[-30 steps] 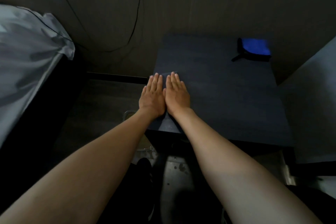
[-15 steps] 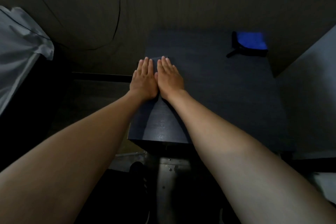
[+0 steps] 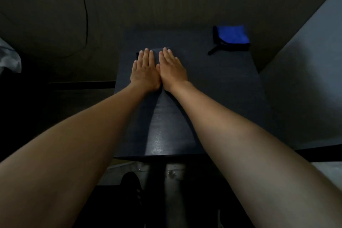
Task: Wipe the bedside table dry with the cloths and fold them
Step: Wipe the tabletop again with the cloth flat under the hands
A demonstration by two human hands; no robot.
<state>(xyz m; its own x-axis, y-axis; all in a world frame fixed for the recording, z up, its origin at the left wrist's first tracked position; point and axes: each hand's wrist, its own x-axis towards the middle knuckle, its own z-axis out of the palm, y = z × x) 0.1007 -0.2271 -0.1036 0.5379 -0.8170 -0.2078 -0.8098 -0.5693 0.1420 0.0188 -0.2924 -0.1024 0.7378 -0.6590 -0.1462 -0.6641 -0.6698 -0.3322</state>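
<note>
The dark bedside table (image 3: pixel 222 98) fills the middle of the head view. A dark cloth (image 3: pixel 156 52) lies on its left half, only its far edge showing past my fingertips. My left hand (image 3: pixel 145 72) and my right hand (image 3: pixel 172 70) lie flat on it side by side, palms down, fingers straight, thumbs touching. A folded blue cloth (image 3: pixel 232 36) with a black border and a black loop rests at the table's back right corner, well away from both hands. The tabletop near the front edge (image 3: pixel 157 140) shows a faint wet sheen.
A dark wall stands right behind the table, with a black cable (image 3: pixel 86 15) hanging at the left. A pale bed sheet (image 3: pixel 9 57) shows at the far left. A grey panel (image 3: pixel 305 79) borders the table's right side. My dark shoe (image 3: pixel 131 185) is below the front edge.
Both hands have slid forward together along the table's left side, away from the front edge, pushing the dark cloth with them. The blue cloth has stayed put.
</note>
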